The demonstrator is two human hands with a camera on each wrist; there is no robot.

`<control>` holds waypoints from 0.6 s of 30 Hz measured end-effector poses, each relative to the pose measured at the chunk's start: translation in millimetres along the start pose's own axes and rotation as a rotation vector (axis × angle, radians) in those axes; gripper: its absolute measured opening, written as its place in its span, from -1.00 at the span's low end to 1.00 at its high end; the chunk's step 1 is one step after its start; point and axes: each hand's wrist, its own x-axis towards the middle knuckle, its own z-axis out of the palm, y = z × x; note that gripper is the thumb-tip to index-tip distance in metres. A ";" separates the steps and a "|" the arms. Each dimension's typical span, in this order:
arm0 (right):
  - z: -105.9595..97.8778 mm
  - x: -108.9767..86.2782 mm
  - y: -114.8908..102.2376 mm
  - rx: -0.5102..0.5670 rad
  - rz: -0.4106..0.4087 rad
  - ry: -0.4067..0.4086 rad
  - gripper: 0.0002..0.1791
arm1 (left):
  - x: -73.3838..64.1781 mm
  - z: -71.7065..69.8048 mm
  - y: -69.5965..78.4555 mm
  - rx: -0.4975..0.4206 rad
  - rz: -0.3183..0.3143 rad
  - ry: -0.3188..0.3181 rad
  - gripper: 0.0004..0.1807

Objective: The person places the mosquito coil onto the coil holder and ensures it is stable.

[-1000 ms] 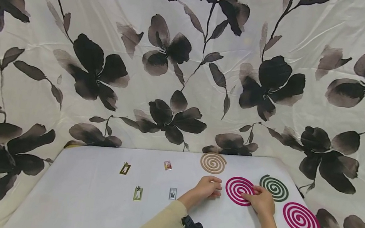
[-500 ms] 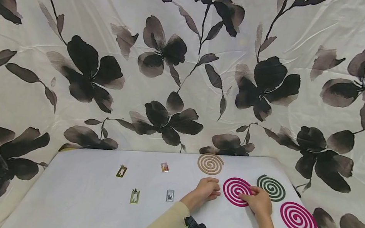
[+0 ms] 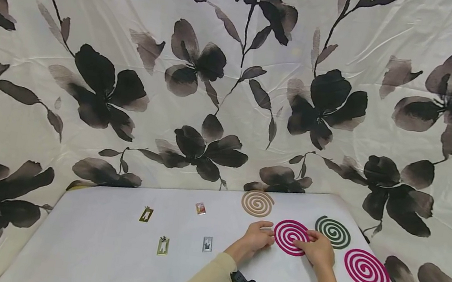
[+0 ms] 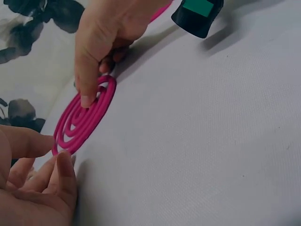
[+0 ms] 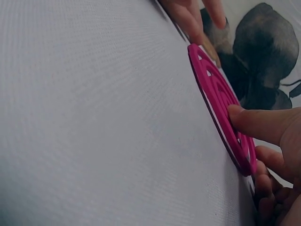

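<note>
A pink mosquito coil (image 3: 289, 237) is between my two hands, just over the white table. My right hand (image 3: 320, 251) pinches its right side; in the right wrist view the thumb (image 5: 254, 123) lies on top with the other fingers beneath. At the coil's left edge is my left hand (image 3: 254, 239), its fingertips at or touching the rim. In the left wrist view its index finger (image 4: 30, 143) and thumb (image 4: 66, 172) are spread at that rim. A green coil (image 3: 332, 232) and a second pink coil (image 3: 366, 270) lie to the right, and a tan coil (image 3: 257, 204) behind.
To the left lie small flat stamped metal pieces: a dark gold one (image 3: 146, 214), a light gold one (image 3: 163, 246), a silver one (image 3: 207, 244) and a red-and-gold one (image 3: 200, 208). A floral curtain (image 3: 216, 86) hangs behind the white table (image 3: 98, 248).
The scene has shifted slightly left as the head turned. My left fingers have come closer to the pink coil's left rim. The right hand keeps its pinch.
</note>
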 end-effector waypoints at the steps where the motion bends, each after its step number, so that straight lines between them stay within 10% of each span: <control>1: 0.5 0.1 0.5 -0.001 -0.001 0.000 -0.30 | -0.1 0.7 -0.1 0.000 0.002 0.007 -0.43; 18: 0.8 -1.1 6.3 0.103 -0.003 0.038 -0.40 | 3.9 4.6 -6.9 -0.033 0.050 0.058 -0.49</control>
